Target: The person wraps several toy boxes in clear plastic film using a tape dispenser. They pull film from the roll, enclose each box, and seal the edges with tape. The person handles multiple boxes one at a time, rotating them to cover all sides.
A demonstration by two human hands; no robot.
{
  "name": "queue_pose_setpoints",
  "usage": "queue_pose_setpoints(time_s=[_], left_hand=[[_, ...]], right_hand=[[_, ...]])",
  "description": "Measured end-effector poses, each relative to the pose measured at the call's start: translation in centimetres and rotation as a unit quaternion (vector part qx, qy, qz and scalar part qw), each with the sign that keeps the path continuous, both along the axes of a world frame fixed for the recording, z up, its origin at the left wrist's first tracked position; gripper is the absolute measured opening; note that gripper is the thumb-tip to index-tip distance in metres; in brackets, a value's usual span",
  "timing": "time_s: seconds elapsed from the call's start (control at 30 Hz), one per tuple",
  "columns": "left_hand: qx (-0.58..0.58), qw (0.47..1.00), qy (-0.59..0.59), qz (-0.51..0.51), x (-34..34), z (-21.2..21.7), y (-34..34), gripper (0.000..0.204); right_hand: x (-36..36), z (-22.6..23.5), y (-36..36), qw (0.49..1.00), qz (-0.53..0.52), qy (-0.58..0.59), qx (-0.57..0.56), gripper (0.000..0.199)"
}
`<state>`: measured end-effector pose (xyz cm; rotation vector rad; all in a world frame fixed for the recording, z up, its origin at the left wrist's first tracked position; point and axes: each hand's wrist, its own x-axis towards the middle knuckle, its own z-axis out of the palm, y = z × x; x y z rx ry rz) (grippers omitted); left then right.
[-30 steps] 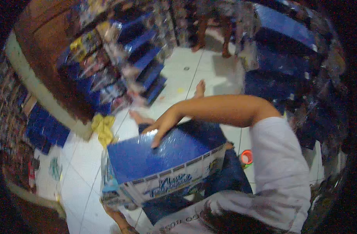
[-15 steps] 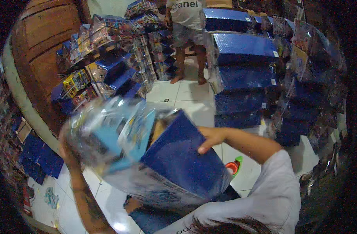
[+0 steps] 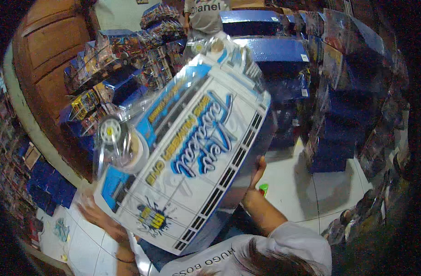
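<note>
The person holds a large boxed toy, white and blue with a clear plastic window, raised and tilted in front of the chest. The left hand closes its grip on the box's lower left corner; the right hand presses its fingers flat against the box's right edge, so the box sits between the two grips, above a white tiled floor.

Handling this well probably means keeping both grips on opposite edges and low enough to carry the weight, since the wide panel could swing or slip if one side lets go. The plastic window beside the left grip looks thin, so pressure there is best kept on the cardboard rim.

Much is hidden: the box covers most of both palms, so how far the fingers wrap behind it cannot be seen. The far end of the box blurs into stacked blue boxes beyond the right grip. Another person stands further back, cut off at the top edge.
</note>
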<state>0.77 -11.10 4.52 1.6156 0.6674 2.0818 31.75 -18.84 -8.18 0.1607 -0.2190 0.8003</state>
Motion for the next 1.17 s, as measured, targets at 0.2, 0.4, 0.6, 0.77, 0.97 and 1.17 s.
queue_pose_setpoints(time_s=[0.2,0.4,0.6,0.77,0.97,1.17], left_hand=[[0.004,0.857,-0.031,-0.514,1.3,-7.2,1.3,0.095],[-0.020,0.859,-0.041,-0.509,16.7,12.9,8.5,0.073],[-0.004,0.791,0.037,-0.611,32.9,22.5,9.8,0.058],[-0.025,0.725,0.014,-0.689,44.6,24.4,15.2,0.046],[-0.100,0.712,0.027,-0.694,51.7,23.0,17.4,0.044],[-0.073,0.732,0.052,-0.676,54.1,23.0,18.7,0.043]], right_hand=[[0.3,12.3,-2.4,0.982,-0.060,-0.160,0.083,0.061],[7.8,26.9,-1.6,0.921,-0.252,-0.295,-0.031,0.071],[21.3,33.6,1.0,0.899,-0.315,-0.276,-0.127,0.074],[28.3,34.9,1.9,0.889,-0.354,-0.231,-0.175,0.069],[34.6,34.3,3.2,0.884,-0.336,-0.234,-0.225,0.074],[34.9,33.6,4.0,0.862,-0.312,-0.220,-0.334,0.076]])
